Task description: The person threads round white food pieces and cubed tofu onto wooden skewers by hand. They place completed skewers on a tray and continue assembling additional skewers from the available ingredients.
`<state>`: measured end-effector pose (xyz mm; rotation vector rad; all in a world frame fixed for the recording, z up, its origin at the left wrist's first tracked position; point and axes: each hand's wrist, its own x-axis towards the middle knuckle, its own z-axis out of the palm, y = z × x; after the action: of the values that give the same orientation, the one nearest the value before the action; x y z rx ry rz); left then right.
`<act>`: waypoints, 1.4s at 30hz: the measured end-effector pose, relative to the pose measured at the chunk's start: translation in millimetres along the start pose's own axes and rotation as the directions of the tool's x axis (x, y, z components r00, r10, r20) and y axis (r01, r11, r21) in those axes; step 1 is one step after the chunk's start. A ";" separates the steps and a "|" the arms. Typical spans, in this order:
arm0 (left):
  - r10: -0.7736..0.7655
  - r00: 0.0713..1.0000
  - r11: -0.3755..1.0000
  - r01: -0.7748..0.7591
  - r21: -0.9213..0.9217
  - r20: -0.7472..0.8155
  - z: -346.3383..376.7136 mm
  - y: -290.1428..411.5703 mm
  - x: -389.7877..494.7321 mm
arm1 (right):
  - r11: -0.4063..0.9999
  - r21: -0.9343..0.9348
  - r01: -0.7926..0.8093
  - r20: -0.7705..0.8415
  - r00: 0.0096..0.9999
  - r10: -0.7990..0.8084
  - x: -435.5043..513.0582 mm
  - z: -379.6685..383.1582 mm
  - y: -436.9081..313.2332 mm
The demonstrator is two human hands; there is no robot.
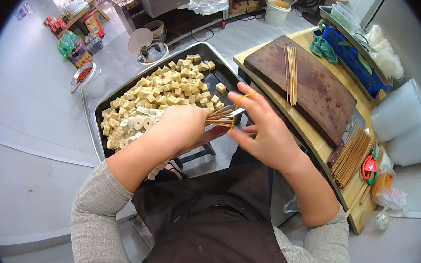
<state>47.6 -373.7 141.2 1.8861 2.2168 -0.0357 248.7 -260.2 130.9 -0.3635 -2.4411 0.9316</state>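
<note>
My left hand (182,124) is closed around a bundle of bamboo skewers (219,117), whose bare ends point right. White ring-shaped food pieces (138,124) are threaded on the other part of the bundle, partly covered by my left hand and forearm. A yellow rubber band (244,98) is stretched over the spread fingers of my right hand (270,138) and reaches the skewer ends. Under the bundle lies a metal tray (216,79) with a large heap of pale yellow tofu-like cubes (169,84).
On the wooden table (303,37) at right are a thick cutting board (325,94) carrying several skewers (291,76), a larger skewer pile (352,159), red-and-green-handled scissors (369,170) and a blue basket (353,60). White buckets (93,81) stand on the floor beyond the tray.
</note>
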 end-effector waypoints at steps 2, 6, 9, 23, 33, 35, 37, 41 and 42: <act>-0.008 1.000 1.000 0.009 -0.018 0.018 -2.6 4.0 -0.6 | 0.997 -0.074 0.030 0.096 0.995 -0.023 3.5 2.2 -11.3; 0.007 1.000 0.999 -0.006 -0.039 0.028 -8.9 14.2 -5.1 | 0.978 -0.174 0.117 0.157 0.983 -0.089 28.6 9.1 -9.4; 0.008 0.996 0.992 -0.019 -0.124 -0.093 -15.6 14.1 -14.6 | 0.898 0.333 -0.289 0.392 0.908 0.147 37.0 -3.0 5.8; -0.217 0.951 0.361 -0.130 -0.923 -0.219 -3.3 -1.5 -10.4 | -0.461 0.852 0.250 -0.078 0.930 0.360 20.8 6.1 12.6; -0.201 0.968 0.185 -0.117 -0.976 -0.154 -47.9 25.2 -24.0 | 0.133 0.974 0.185 -0.191 0.981 0.030 83.2 11.6 -30.9; -0.072 0.987 0.328 -0.113 -0.938 -0.144 -49.8 18.5 -27.6 | 0.242 0.962 0.128 -0.093 0.984 -0.151 79.0 -8.7 -40.8; 0.048 0.998 0.540 -0.067 -0.839 -0.050 -43.0 15.5 -27.3 | 0.551 0.824 0.130 0.076 0.939 -0.336 81.4 -29.2 -57.5; 0.394 0.723 0.573 -0.676 -0.464 -0.568 -23.0 13.2 -15.2 | 0.772 -0.160 0.615 0.321 0.772 -0.549 71.1 -50.6 -92.5; 0.381 0.695 0.539 -0.703 -0.465 -0.610 -21.0 9.0 -13.8 | 0.723 -0.127 0.680 0.278 0.724 -0.632 68.7 -46.7 -96.3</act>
<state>55.1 -382.1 165.4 2.1364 1.3295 1.2619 209.4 -276.9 250.8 0.5619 -2.5684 0.3889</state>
